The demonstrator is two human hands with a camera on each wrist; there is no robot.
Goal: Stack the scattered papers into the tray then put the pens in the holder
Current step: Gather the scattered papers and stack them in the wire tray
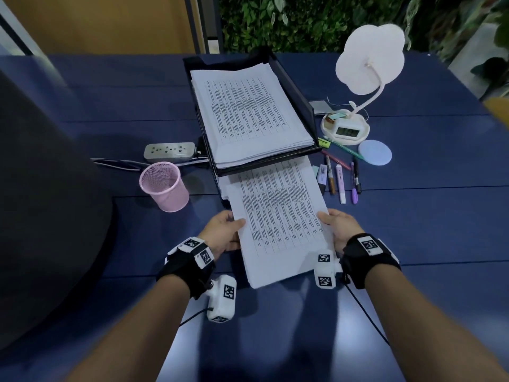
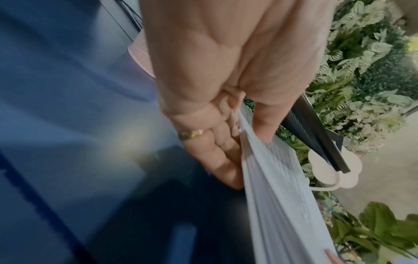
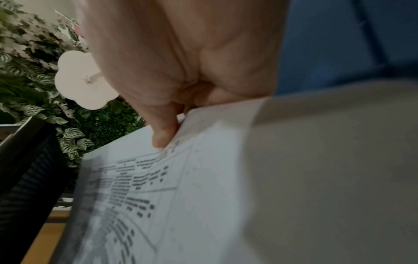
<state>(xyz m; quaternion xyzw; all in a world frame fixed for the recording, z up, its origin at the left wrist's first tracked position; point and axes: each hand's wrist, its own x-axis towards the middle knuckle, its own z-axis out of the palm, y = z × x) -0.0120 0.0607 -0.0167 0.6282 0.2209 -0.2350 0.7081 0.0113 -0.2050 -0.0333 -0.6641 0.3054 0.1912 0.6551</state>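
Both forearms reach in from six o'clock, each wrist strapped with a black band carrying white blocks printed with square black-and-white markers. Between them lies the blue table (image 1: 413, 244), the largest surface, running out to a leafy green wall at twelve o'clock.

A black mesh tray (image 1: 308, 106) sits at about twelve o'clock from the hands, its long axis running from six towards twelve and leaning slightly to eleven. A thick pile of printed sheets (image 1: 248, 114) fills its top level, covered in columns of text too small to read.

A held stack of papers (image 1: 278, 221) lies along the same axis, its far end tucked under the tray's front lip and its near end towards six. The left hand (image 1: 223, 230) grips the stack's nine o'clock edge, thumb on top and fingers (image 2: 224, 148) curled beneath. The right hand (image 1: 340, 226) pinches the three o'clock edge, thumb pressed on the print.

A white cloud-shaped lamp (image 1: 369, 59) stands at two o'clock, its base holding a small digital clock with unreadable digits. A pink mesh holder (image 1: 165, 186) stands upright at ten o'clock from the hands, beside a grey power strip (image 1: 170, 151). The pens (image 1: 341, 180) lie at one o'clock, mostly pointing twelve to six.
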